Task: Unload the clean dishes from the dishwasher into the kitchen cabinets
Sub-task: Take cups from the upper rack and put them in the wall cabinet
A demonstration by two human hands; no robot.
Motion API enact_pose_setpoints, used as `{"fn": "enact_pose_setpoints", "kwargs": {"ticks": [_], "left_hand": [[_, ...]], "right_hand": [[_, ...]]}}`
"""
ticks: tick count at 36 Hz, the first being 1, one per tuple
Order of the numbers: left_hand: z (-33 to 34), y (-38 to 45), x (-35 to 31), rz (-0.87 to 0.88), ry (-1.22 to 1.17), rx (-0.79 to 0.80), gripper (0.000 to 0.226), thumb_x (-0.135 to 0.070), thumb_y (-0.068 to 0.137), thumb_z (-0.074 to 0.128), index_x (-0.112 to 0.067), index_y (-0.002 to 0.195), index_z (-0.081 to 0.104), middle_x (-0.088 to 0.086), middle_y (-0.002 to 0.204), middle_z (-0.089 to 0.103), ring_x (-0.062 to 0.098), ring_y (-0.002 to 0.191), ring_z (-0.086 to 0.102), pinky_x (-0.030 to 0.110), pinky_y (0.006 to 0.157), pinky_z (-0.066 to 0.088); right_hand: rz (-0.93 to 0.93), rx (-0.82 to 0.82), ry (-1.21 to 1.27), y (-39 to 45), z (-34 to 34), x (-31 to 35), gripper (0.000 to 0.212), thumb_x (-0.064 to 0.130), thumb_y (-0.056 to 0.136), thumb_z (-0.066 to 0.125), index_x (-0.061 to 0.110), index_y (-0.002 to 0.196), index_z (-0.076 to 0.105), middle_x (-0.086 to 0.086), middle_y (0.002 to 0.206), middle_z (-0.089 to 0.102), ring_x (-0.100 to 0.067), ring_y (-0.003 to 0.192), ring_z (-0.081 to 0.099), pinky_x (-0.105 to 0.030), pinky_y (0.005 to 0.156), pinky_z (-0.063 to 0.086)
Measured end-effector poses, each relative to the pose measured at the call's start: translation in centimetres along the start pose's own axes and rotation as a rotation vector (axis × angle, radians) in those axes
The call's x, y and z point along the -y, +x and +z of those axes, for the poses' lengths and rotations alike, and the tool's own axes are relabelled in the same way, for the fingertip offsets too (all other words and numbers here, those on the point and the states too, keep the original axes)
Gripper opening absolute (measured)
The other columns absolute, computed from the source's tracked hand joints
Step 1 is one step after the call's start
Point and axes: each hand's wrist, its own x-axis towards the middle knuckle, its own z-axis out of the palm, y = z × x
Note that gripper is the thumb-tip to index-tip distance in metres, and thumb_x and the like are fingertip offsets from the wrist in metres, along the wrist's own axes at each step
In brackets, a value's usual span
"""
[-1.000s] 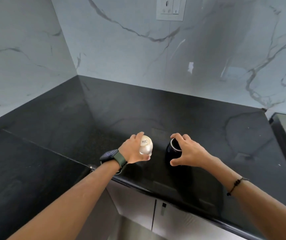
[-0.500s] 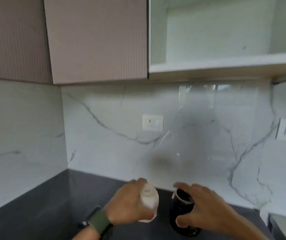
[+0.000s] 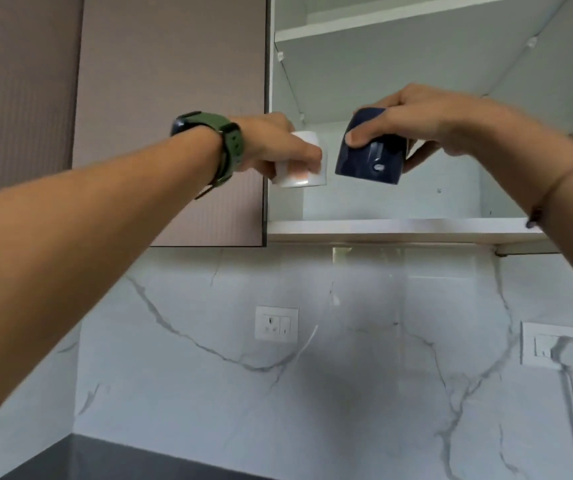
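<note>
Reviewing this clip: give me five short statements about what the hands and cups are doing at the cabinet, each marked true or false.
1. The left hand holds a white cup. True.
2. The right hand holds a red cup. False: its grip is on a dark blue cup.
3. Both cups rest on the lower shelf. False: they are held in the air above it.
4. The left wrist wears a green-strapped watch. True.
5. The cabinet in front of the cups is closed. False: it stands open, shelves showing.
</note>
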Motion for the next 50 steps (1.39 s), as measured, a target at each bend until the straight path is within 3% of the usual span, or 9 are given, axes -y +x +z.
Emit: {"fn": "enact_pose_setpoints", "kwargs": {"ticks": [7, 10, 12, 20, 30, 34, 37, 44, 50], "left_hand": [[3.6, 5.4, 1.2, 0.004, 0.049, -0.042, 0.036, -0.032, 0.076, 0.07, -0.013, 0.097, 0.049, 0.008, 0.1, 0.06, 0.024, 0.093, 0.062, 0.036, 0.084, 0.056], [5.2, 6.4, 2.2, -0.006, 0.1, 0.003, 0.022, -0.027, 0.075, 0.069, -0.013, 0.072, 0.052, 0.005, 0.079, 0.06, 0.024, 0.084, 0.062, 0.036, 0.086, 0.055], [6.0, 7.0, 3.0, -0.027, 0.115, 0.021, 0.019, -0.023, 0.074, 0.068, -0.012, 0.066, 0.054, 0.002, 0.066, 0.057, 0.023, 0.072, 0.056, 0.03, 0.075, 0.052], [7.0, 9.0, 5.2, -0.1, 0.084, 0.047, 0.019, -0.017, 0.076, 0.064, -0.011, 0.065, 0.05, 0.003, 0.058, 0.048, 0.019, 0.051, 0.041, 0.023, 0.053, 0.038], [7.5, 9.7, 6.2, -0.091, 0.0, 0.06, 0.019, -0.018, 0.076, 0.066, -0.011, 0.063, 0.054, 0.002, 0.06, 0.052, 0.016, 0.051, 0.042, 0.022, 0.052, 0.036], [7.5, 9.3, 6.4, -0.072, 0.011, 0.047, 0.02, -0.023, 0.078, 0.068, -0.013, 0.069, 0.052, 0.003, 0.066, 0.053, 0.016, 0.055, 0.047, 0.021, 0.052, 0.039], [7.2, 9.0, 6.6, -0.061, 0.024, 0.048, 0.032, -0.032, 0.076, 0.071, -0.013, 0.091, 0.051, 0.004, 0.079, 0.054, 0.016, 0.063, 0.05, 0.023, 0.055, 0.043], [7.4, 7.6, 6.7, -0.014, 0.045, 0.006, 0.071, -0.046, 0.078, 0.068, -0.011, 0.132, 0.037, 0.008, 0.117, 0.056, 0.024, 0.097, 0.057, 0.038, 0.089, 0.049], [6.8, 5.2, 5.2, 0.035, 0.177, -0.069, 0.065, -0.029, 0.084, 0.065, -0.004, 0.137, 0.035, 0.014, 0.141, 0.038, 0.032, 0.123, 0.043, 0.035, 0.09, 0.041]], "right_hand": [[0.216, 0.048, -0.123, 5.1, 3.1, -3.7, 0.042, 0.036, 0.072, 0.074, 0.009, 0.102, 0.062, -0.011, 0.094, 0.064, -0.029, 0.083, 0.063, -0.038, 0.073, 0.056], [0.255, 0.052, -0.161, 6.1, 3.9, -5.2, 0.042, 0.034, 0.073, 0.073, 0.009, 0.104, 0.062, -0.012, 0.096, 0.063, -0.031, 0.086, 0.063, -0.038, 0.074, 0.056], [0.278, 0.059, -0.188, 6.6, 4.4, -5.6, 0.044, 0.033, 0.072, 0.073, 0.009, 0.106, 0.061, -0.012, 0.099, 0.062, -0.032, 0.088, 0.062, -0.038, 0.073, 0.055], [0.314, 0.099, -0.195, 8.2, 5.8, -6.2, 0.048, 0.034, 0.073, 0.073, 0.009, 0.11, 0.058, -0.014, 0.104, 0.06, -0.033, 0.088, 0.061, -0.038, 0.069, 0.055], [0.407, 0.122, -0.281, 8.8, 6.1, -6.3, 0.05, 0.033, 0.074, 0.069, 0.01, 0.115, 0.054, -0.018, 0.111, 0.057, -0.037, 0.089, 0.062, -0.037, 0.062, 0.056], [0.422, 0.119, -0.319, 8.2, 5.7, -6.3, 0.047, 0.031, 0.078, 0.067, 0.012, 0.119, 0.051, -0.017, 0.112, 0.056, -0.038, 0.091, 0.061, -0.036, 0.063, 0.055], [0.418, 0.098, -0.297, 7.6, 5.9, -6.2, 0.05, 0.034, 0.082, 0.066, 0.013, 0.124, 0.048, -0.016, 0.118, 0.055, -0.037, 0.093, 0.059, -0.04, 0.071, 0.054], [0.404, -0.051, -0.193, 5.9, 5.6, -6.4, 0.09, 0.057, 0.08, 0.061, 0.026, 0.148, 0.01, -0.011, 0.152, 0.025, -0.039, 0.127, 0.038, -0.052, 0.085, 0.051], [0.193, -0.376, -0.316, 2.7, 5.4, -6.4, 0.071, 0.05, 0.086, 0.057, 0.013, 0.14, 0.03, -0.014, 0.135, 0.044, -0.031, 0.116, 0.05, -0.042, 0.088, 0.049]]}}
